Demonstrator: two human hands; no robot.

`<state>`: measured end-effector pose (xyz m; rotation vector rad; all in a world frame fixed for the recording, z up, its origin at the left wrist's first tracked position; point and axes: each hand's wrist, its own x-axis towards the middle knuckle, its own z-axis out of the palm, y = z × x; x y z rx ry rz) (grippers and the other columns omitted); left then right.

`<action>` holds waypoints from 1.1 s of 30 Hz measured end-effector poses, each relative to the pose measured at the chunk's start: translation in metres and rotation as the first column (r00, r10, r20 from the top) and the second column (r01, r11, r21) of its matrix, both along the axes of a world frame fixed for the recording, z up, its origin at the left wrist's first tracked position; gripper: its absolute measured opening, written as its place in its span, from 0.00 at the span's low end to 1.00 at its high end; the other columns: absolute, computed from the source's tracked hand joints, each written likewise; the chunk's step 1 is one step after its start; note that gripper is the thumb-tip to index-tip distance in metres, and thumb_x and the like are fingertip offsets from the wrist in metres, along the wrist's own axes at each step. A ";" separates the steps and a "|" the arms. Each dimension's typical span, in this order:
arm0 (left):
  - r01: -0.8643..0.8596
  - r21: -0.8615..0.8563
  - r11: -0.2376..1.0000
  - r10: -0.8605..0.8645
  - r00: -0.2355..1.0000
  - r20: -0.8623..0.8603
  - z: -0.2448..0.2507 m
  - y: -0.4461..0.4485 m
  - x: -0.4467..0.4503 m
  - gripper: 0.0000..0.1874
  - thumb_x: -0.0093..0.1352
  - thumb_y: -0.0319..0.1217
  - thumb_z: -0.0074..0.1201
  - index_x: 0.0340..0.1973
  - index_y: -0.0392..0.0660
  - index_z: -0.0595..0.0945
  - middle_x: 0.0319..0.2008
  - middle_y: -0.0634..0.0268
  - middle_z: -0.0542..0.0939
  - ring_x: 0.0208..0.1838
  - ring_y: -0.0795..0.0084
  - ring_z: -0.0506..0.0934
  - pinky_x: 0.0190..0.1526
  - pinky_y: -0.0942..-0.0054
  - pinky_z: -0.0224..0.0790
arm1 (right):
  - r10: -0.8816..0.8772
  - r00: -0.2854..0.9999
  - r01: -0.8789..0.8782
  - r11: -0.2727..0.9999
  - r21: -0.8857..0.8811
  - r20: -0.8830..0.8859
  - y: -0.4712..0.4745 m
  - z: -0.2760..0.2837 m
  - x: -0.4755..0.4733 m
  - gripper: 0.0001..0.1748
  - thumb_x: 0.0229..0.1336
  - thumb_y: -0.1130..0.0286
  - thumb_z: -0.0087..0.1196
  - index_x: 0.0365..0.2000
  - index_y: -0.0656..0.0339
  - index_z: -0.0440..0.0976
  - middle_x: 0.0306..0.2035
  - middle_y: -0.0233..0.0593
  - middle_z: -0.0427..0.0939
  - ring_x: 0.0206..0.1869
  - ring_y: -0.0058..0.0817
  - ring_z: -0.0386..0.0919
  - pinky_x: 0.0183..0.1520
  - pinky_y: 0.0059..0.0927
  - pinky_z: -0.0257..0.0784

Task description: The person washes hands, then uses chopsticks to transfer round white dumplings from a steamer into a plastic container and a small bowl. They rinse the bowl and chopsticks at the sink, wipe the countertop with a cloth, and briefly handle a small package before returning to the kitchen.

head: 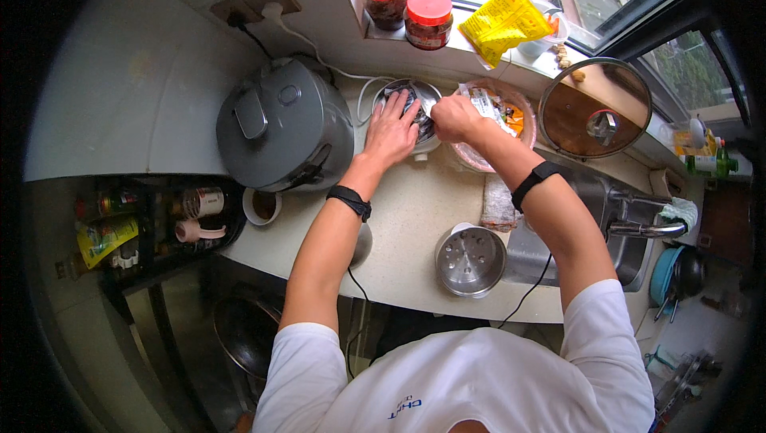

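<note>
My left hand (392, 128) lies with fingers spread on dark, shiny contents inside a round metal pot (429, 97) at the back of the counter. At the pot's right rim is my right hand (456, 117), its fingers curled; whether it grips the rim or something small there is hidden. Just right of it stands a pink-rimmed basin (526, 111) lined with plastic and holding several food packets (486, 104). A steel steamer insert with holes in its bottom (470, 261) rests near the counter's front edge. A metal lid (361, 246) is partly hidden under my left forearm.
A grey rice cooker (287, 128) stands at the left, a white cup (262, 207) in front of it. A folded cloth (499, 203) lies beside the steel sink (538, 253). A round glass lid (595, 107) leans at the sill, where red-lidded jars (428, 19) and a yellow bag (502, 23) stand.
</note>
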<state>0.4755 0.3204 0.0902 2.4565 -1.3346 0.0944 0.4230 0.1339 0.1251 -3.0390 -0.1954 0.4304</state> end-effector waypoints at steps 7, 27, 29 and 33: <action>-0.054 0.083 0.995 0.058 0.997 -0.046 -0.008 0.000 -0.005 0.29 0.73 0.40 0.46 0.70 0.49 0.67 0.74 0.52 0.61 0.77 0.50 0.57 0.71 0.43 0.53 | 0.000 0.992 -0.011 0.997 0.082 0.128 0.002 -0.006 -0.010 0.10 0.47 0.67 0.57 0.20 0.62 0.83 0.26 0.53 0.83 0.31 0.48 0.84 0.39 0.45 0.80; -0.421 0.240 0.875 0.453 0.886 -0.096 0.047 0.202 -0.152 0.25 0.64 0.39 0.64 0.55 0.45 0.80 0.51 0.54 0.77 0.51 0.49 0.78 0.54 0.56 0.72 | -0.405 0.898 0.188 0.707 0.681 0.172 -0.006 0.071 -0.243 0.18 0.56 0.65 0.64 0.46 0.60 0.80 0.29 0.44 0.79 0.27 0.40 0.80 0.34 0.39 0.75; -0.472 0.324 0.820 0.525 0.845 -0.096 0.038 0.222 -0.169 0.26 0.63 0.40 0.65 0.54 0.45 0.79 0.52 0.54 0.76 0.49 0.48 0.79 0.54 0.54 0.73 | -0.480 0.873 0.301 0.667 0.682 0.085 -0.006 0.060 -0.289 0.20 0.55 0.63 0.65 0.47 0.60 0.80 0.30 0.43 0.79 0.27 0.38 0.80 0.34 0.38 0.75; -0.521 0.269 0.810 0.577 0.790 -0.209 0.021 0.235 -0.177 0.24 0.61 0.40 0.67 0.51 0.46 0.80 0.48 0.54 0.77 0.47 0.48 0.80 0.49 0.55 0.75 | -0.574 0.819 0.440 0.644 0.626 0.015 0.011 0.024 -0.365 0.28 0.54 0.57 0.66 0.51 0.61 0.77 0.31 0.43 0.81 0.26 0.40 0.80 0.33 0.41 0.76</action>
